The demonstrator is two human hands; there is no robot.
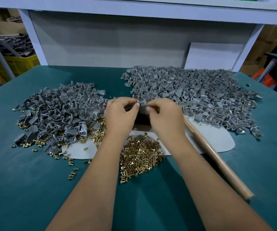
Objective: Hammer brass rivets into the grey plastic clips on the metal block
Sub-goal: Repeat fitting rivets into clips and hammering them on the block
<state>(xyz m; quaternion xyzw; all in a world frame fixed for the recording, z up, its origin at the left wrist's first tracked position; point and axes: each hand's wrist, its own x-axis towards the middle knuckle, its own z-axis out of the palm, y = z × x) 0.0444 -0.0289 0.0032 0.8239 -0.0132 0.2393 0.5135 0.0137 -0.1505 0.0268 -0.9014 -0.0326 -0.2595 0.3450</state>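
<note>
Held above the dark metal block (142,120), at the middle of the green table (34,189): one grey clip (143,104), pinched between both hands. Left hand (120,115) curled, fingertips on the clip's left edge; right hand (165,118) curled too, fingertips pinching its right side, with something small between them, too blurred to tell whether a rivet. Clip's flat face turned up toward the camera; long axis cannot be told, since fingers cover most of it. Block mostly hidden under the two hands, only a dark strip showing between the wrists. Just in front of the block, between the forearms, a heap of brass rivets (142,154), lying every which way, partly on a pale grey mat (217,139). More loose rivets (39,142) scattered along the near edge of the left pile of clips (57,110). Far larger pile of clips (192,92) behind and to the right, touching the mat. Wooden hammer handle (217,157) lying on the table beside the right forearm, running from near the block out to the near right; head out of sight behind the hand. White board (212,55) leaning against the back panel. Yellow crate (20,63) off to the far left, beyond the table. No readable writing or labels anywhere.
</note>
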